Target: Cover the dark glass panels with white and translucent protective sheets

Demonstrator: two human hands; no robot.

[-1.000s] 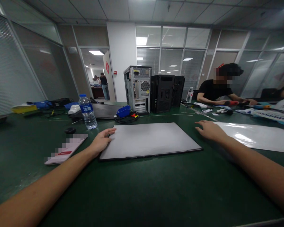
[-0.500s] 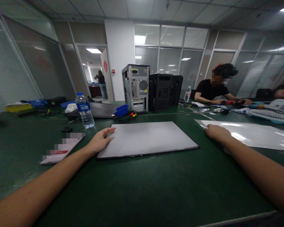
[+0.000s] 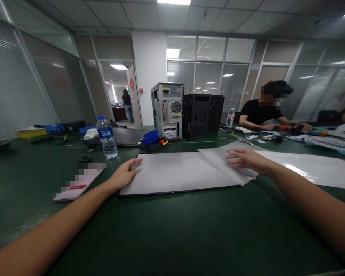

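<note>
A flat, thin panel with a white face and dark edges [image 3: 163, 174] lies on the green table. My left hand [image 3: 125, 176] rests at its left end, thumb and fingers apart over the corner. At the right end, a thin, translucent white sheet [image 3: 215, 161] lies creased and partly raised over the panel. My right hand [image 3: 248, 159] is on this sheet, its visible fingers spread; the thumb is hidden. Just beyond that hand, a glossy clear sheet [image 3: 313, 168] stretches right across the table.
A water bottle [image 3: 107, 138], a pink-white packet [image 3: 80, 184] and a round black object [image 3: 85, 159] stand left. Computer cases [image 3: 168, 111] and cables [image 3: 153, 145] are behind the panel. A co-worker [image 3: 264, 107] sits at the far right among tools and a white slotted object [image 3: 333, 142].
My right hand has moved left from the glossy sheet to the panel's right end, where a thin white sheet is now creased and raised. My left hand stays at the panel's left end.
</note>
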